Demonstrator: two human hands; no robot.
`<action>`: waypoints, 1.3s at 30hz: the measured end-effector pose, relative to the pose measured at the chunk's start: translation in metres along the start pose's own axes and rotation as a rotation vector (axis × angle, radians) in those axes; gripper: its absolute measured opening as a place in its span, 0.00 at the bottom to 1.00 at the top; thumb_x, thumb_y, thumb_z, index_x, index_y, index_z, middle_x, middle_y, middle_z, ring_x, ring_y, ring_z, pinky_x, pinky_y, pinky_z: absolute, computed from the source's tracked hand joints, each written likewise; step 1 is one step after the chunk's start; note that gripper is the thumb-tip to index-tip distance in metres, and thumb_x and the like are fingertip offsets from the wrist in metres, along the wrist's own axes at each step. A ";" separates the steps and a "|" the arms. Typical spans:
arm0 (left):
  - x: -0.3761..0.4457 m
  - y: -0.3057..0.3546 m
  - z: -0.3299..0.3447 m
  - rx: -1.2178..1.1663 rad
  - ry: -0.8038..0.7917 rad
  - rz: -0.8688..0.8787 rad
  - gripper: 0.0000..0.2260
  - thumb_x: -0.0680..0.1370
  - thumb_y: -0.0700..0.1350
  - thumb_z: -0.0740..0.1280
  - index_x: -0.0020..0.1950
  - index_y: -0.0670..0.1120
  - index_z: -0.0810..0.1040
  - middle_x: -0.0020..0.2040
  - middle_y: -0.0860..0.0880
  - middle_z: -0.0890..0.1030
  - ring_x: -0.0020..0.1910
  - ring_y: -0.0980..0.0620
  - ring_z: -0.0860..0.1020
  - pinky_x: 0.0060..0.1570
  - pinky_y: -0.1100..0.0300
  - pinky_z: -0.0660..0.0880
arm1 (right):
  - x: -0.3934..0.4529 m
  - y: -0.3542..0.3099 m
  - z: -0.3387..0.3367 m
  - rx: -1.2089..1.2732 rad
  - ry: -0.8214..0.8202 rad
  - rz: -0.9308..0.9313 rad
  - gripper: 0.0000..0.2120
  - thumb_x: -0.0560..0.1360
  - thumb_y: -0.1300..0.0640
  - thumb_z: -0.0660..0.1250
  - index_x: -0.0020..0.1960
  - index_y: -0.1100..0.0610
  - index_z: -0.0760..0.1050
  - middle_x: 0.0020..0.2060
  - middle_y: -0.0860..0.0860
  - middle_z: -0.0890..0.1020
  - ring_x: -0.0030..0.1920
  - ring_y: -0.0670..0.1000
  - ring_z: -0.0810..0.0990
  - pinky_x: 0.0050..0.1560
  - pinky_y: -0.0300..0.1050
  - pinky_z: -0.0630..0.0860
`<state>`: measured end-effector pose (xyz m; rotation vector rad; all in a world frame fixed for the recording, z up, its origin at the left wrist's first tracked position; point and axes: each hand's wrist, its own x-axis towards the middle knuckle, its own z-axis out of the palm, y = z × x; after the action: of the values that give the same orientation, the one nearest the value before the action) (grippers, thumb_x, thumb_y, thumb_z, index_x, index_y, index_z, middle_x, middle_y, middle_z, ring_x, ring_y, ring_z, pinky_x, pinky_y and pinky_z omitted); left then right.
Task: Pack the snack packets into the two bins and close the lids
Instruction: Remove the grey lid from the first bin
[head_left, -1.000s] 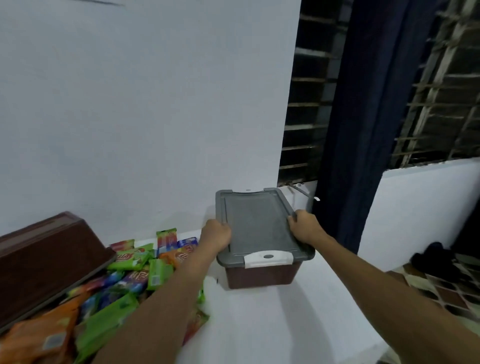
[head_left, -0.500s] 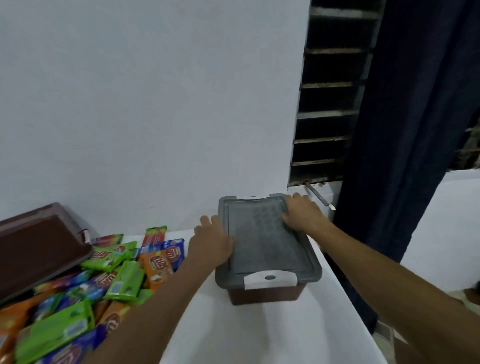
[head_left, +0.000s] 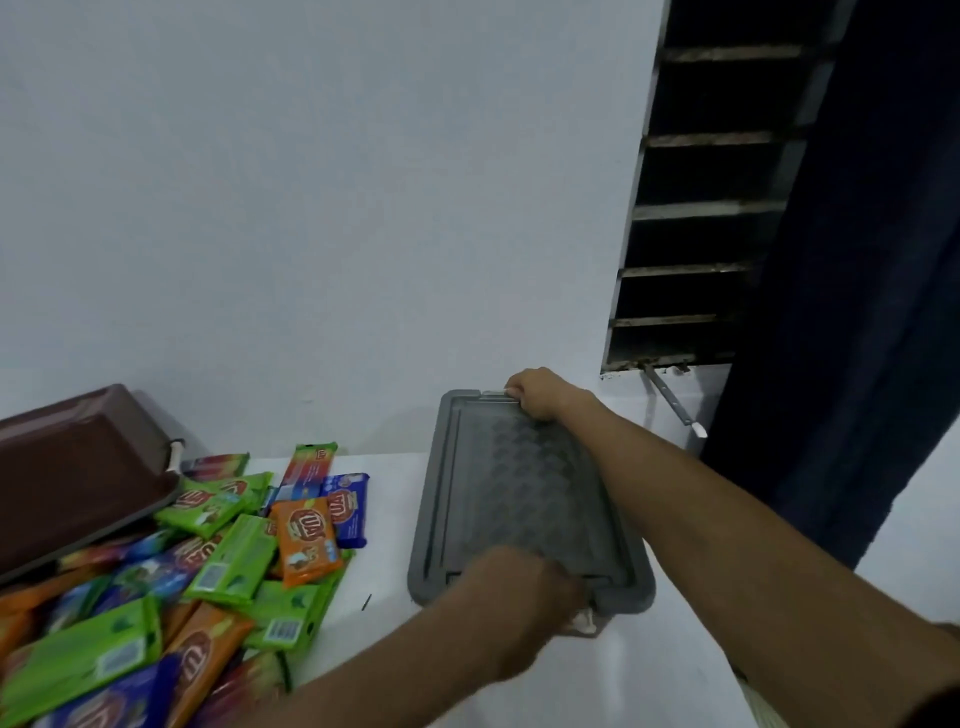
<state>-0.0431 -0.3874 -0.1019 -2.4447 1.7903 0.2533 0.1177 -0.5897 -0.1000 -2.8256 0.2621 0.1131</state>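
A brown bin with a grey lid (head_left: 519, 493) stands on the white table (head_left: 389, 519) near the wall. My right hand (head_left: 540, 392) is curled over the white latch at the lid's far edge. My left hand (head_left: 524, 592), blurred, covers the white latch at the lid's near edge. A heap of snack packets (head_left: 223, 545), green, orange and blue, lies on the table to the left. A second brown bin (head_left: 78, 467) sits tilted at the far left beside the heap.
The white wall rises just behind the bin. A barred window (head_left: 701, 208) and a dark blue curtain (head_left: 857, 312) are at the right, with a metal window stay (head_left: 672, 402) sticking out near the bin. The table's right edge is close to the bin.
My right hand moved from the lid's right side to its far latch. My left hand moved from the lid's left side to the near latch. The camera tilted down and left.
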 end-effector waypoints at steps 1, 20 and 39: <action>-0.001 0.008 0.006 0.069 0.037 0.042 0.11 0.78 0.42 0.66 0.59 0.41 0.75 0.54 0.43 0.80 0.50 0.43 0.78 0.49 0.52 0.75 | 0.000 0.000 -0.001 -0.001 -0.004 0.000 0.11 0.81 0.59 0.52 0.46 0.56 0.72 0.51 0.54 0.78 0.52 0.55 0.75 0.54 0.49 0.70; 0.017 -0.083 -0.025 -0.362 0.538 -0.964 0.08 0.80 0.42 0.58 0.55 0.41 0.73 0.52 0.42 0.78 0.50 0.42 0.78 0.43 0.54 0.69 | -0.086 0.032 -0.043 0.291 0.379 0.476 0.22 0.79 0.58 0.58 0.71 0.65 0.62 0.68 0.66 0.69 0.66 0.64 0.72 0.64 0.53 0.71; -0.166 -0.027 0.059 -1.088 0.546 -0.758 0.22 0.75 0.53 0.68 0.63 0.46 0.66 0.53 0.44 0.74 0.39 0.45 0.80 0.24 0.57 0.76 | -0.351 -0.004 0.087 0.330 0.290 0.500 0.20 0.82 0.46 0.53 0.39 0.56 0.72 0.42 0.56 0.79 0.45 0.57 0.76 0.45 0.45 0.68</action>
<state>-0.0705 -0.2134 -0.1286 -4.0420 0.6409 0.6494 -0.2303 -0.5011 -0.1450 -2.3844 0.9538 -0.2167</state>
